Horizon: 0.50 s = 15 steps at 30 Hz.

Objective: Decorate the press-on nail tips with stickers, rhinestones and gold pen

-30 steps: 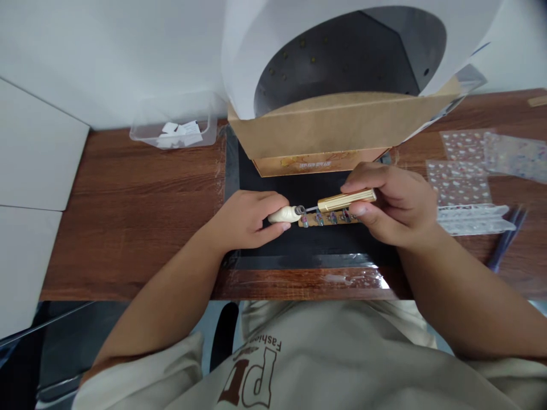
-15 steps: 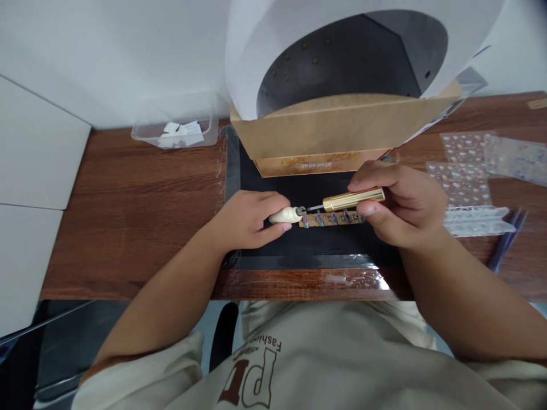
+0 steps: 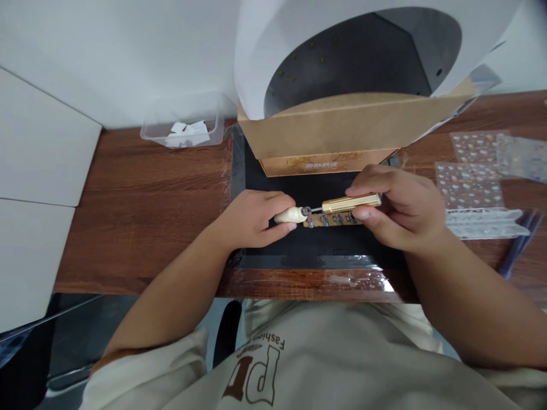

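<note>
My left hand pinches a small cream-coloured polish bottle on its side, mouth pointing right. Between the thumb and fingers of my right hand is a gold-capped nail polish brush, held almost level. Its thin stem reaches left to the bottle's mouth; whether the tip is inside is hard to see. Just below the brush lies a tan strip carrying a row of shiny, multicoloured false nails. My right fingers hide the strip's right end. A black mat is under all this.
Behind my hands stands a brown cardboard box with a white lamp-like housing above it. At the back left is a clear plastic bin holding white papers. Patterned sheets and clear plastic strips lie to the right.
The brush stem has come closer to the bottle's mouth, its tip now at or in the opening. The whole view has shifted slightly, so things appear further right.
</note>
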{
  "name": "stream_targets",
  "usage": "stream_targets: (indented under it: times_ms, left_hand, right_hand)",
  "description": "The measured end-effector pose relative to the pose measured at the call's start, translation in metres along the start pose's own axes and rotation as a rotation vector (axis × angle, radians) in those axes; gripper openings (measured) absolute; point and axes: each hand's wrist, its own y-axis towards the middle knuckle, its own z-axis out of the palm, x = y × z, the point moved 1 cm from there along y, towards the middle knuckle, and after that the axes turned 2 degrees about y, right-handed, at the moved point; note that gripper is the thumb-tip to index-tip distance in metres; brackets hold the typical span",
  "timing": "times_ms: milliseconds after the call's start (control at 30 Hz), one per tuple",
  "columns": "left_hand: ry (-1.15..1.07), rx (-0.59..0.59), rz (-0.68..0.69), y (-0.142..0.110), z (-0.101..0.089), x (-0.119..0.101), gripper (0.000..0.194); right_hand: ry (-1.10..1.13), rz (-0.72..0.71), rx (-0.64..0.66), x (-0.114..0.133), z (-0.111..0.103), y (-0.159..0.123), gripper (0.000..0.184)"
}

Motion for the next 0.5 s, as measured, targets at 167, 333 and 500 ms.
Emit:
stream_targets:
  times_ms: [167,333,500]
  left_hand:
    - [0.007,-0.018,0.020,0.000,0.002,-0.001,0.028]
    - [0.034,-0.020,0.022,0.000,0.003,-0.003,0.027]
    - [0.031,-0.025,0.032,0.000,0.003,-0.003,0.028]
  right_hand:
    - [-0.132,0.008,0.041,0.005,0.011,0.001,0.007]
    - [-0.178,0.034,0.094,0.008,0.021,0.001,0.010]
    - [-0.179,0.067,0.057,0.006,0.020,0.000,0.011]
